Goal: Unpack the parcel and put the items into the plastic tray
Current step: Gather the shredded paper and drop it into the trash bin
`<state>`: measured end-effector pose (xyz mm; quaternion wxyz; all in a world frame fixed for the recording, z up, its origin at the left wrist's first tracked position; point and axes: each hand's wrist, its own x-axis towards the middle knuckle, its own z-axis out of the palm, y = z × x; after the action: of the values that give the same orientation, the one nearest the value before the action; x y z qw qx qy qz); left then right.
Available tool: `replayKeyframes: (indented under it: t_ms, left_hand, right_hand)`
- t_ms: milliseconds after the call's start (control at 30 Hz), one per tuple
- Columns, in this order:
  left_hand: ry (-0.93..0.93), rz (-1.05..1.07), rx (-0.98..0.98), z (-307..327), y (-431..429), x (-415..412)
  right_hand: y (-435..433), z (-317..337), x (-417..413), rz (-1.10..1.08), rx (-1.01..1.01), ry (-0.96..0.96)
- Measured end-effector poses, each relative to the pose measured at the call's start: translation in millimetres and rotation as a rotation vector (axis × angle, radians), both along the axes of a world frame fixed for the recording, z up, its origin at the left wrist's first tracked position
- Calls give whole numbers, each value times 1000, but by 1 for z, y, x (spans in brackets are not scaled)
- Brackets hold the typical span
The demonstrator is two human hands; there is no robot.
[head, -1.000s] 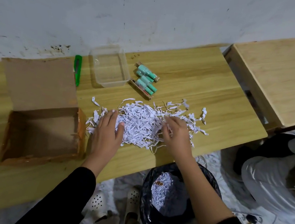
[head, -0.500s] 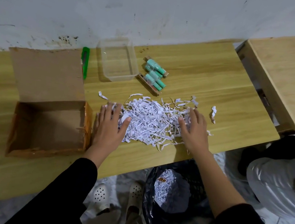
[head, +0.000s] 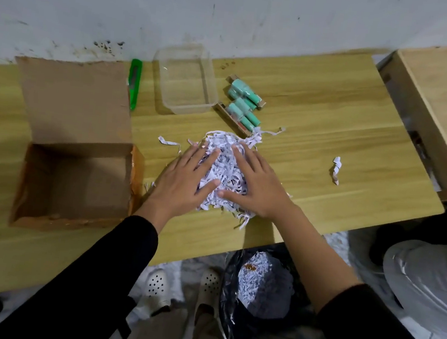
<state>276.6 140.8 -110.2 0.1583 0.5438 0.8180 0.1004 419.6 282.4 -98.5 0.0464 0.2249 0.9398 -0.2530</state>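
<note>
A heap of white shredded paper (head: 224,166) lies on the wooden table (head: 333,126). My left hand (head: 182,181) and my right hand (head: 257,184) press against it from both sides, fingers spread, cupping the shreds between them. The open cardboard parcel box (head: 76,180) stands at the left with nothing visible inside. The clear plastic tray (head: 185,81) sits at the back with nothing in it. Several teal tubes (head: 243,103) lie to the right of the tray beside a small brown strip.
A green utility knife (head: 134,84) lies between box flap and tray. One stray paper scrap (head: 336,169) rests at the right. A black bin (head: 270,314) with shreds stands below the table edge. A second wooden table (head: 446,111) adjoins at the right.
Both hands have swept inward, gathering the spread-out shreds into a compact heap between them. One scrap stayed behind at the right.
</note>
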Motion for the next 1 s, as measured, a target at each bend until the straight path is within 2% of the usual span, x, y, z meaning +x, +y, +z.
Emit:
replayKeyframes:
  t_ms: [133,233,633,800,1000]
  left_hand:
    - [72,61,50,-4,-2,4]
    - [126,104,112,-6,-6,11]
    - [133,-28,21,5,-16,14]
    - [23,-124,-65,21,-12,15]
    - [-34,-254,-57,47,10,53]
  right_hand:
    - [4,-2,-7,60,159,-36]
    - [-1,-2,-6,59,165,-6]
    - [-41,7,-1,-133,-84,73]
    - [-49,15,6,-220,-136,8]
    - [-46,39,55,-383,-162,-26]
